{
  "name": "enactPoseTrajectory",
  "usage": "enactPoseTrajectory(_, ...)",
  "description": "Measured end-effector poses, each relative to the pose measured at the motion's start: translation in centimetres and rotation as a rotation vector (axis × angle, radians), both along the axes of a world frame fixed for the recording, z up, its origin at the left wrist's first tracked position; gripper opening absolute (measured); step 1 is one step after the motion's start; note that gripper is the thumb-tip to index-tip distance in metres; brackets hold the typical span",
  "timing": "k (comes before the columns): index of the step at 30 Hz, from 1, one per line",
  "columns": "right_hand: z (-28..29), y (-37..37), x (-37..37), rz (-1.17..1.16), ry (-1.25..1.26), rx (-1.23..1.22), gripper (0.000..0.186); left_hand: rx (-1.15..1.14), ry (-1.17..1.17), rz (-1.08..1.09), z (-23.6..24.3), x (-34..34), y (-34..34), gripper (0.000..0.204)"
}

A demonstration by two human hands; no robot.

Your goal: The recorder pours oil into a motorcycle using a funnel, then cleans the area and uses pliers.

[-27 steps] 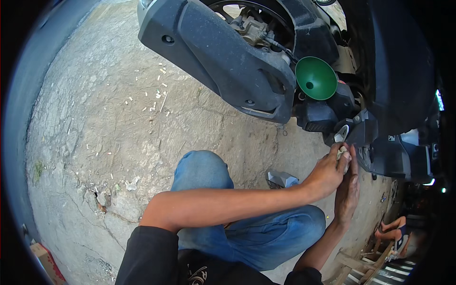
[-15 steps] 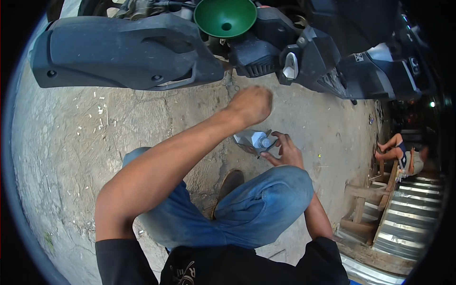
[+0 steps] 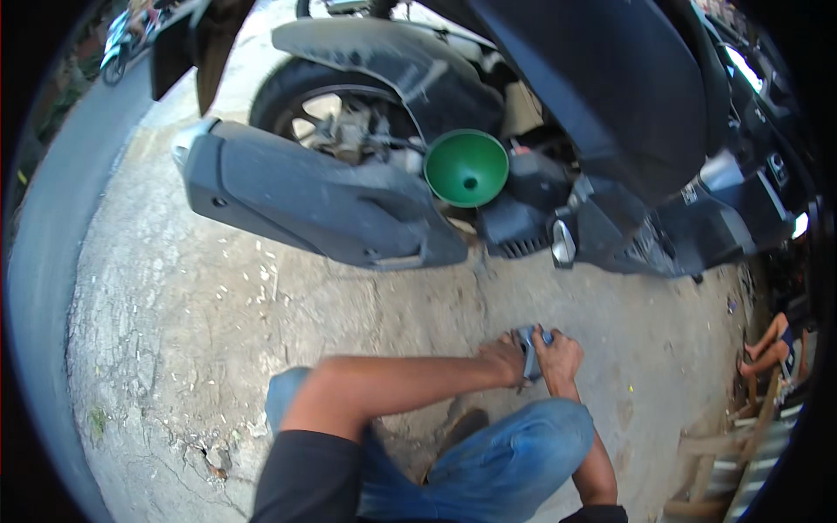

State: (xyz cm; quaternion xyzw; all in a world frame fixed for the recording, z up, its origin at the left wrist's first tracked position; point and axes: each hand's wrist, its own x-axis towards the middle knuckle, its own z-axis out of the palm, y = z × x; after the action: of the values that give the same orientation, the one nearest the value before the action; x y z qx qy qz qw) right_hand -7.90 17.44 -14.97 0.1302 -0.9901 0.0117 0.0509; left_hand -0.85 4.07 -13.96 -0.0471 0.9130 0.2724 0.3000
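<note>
The bottle (image 3: 530, 364) is gripped between the left hand (image 3: 503, 359) and right hand (image 3: 560, 355), apparently for steadiness; the funnel (image 3: 467, 166) is held mouth-up, seemingly by the motorbike (image 3: 534, 187).

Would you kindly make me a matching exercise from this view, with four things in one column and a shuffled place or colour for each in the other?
Things:
1. Funnel
2. Bottle
3. Jeans
4. Left sleeve

Places and colours:
A. Blue
B. Between the left hand and the right hand
C. Black
D. Green

Right pairs: 1-D, 2-B, 3-A, 4-C
</note>
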Motion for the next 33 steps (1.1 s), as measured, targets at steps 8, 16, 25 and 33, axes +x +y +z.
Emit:
enactPoseTrajectory(8,1.8,-1.4,-1.1,-0.167,-0.13,-0.031,0.065,-0.004,0.489,0.442,-7.0,-1.3,5.5,0.122)
enactPoseTrajectory(16,0.4,-2.3,-2.1,-0.079,-0.051,0.037,0.057,-0.085,0.505,0.534,-6.8,-1.8,6.3,0.104)
enactPoseTrajectory(25,1.6,-4.7,-3.1,-0.11,-0.12,0.075,0.058,-0.195,0.657,0.571,-8.0,-2.8,6.7,0.086)
enactPoseTrajectory(33,-1.0,-1.2,-4.8,0.124,-0.131,-0.179,0.051,0.27,0.637,0.332,-7.4,-1.7,1.0,0.119)
